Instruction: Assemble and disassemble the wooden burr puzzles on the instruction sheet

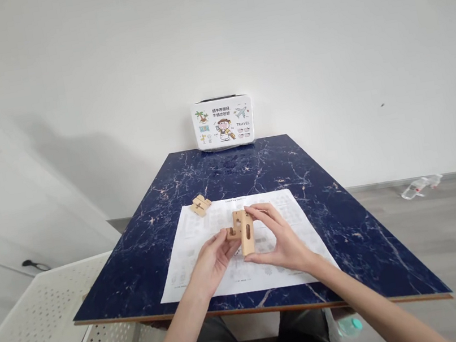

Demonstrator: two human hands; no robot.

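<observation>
Above a printed paper sheet point(176, 281) on the blue marbled table, both hands hold light wooden puzzle pieces close together. My left hand point(217, 255) is closed on a notched wooden puzzle piece point(232, 232). Between the thumb and fingers of my right hand point(281, 237) is a long wooden puzzle block point(247, 235) with an oval slot, held by its two ends. The two pieces overlap in view; I cannot tell whether they are joined. Near the sheet's far left corner lie more wooden pieces point(200, 205), stacked or fitted together.
A white case with cartoon prints point(223, 123) stands at the table's point(229, 176) far edge, against the wall. To the left is a white perforated cabinet point(58, 299). A plastic bag point(421, 185) lies on the floor at right, and a bottle point(350, 325) is below the near edge.
</observation>
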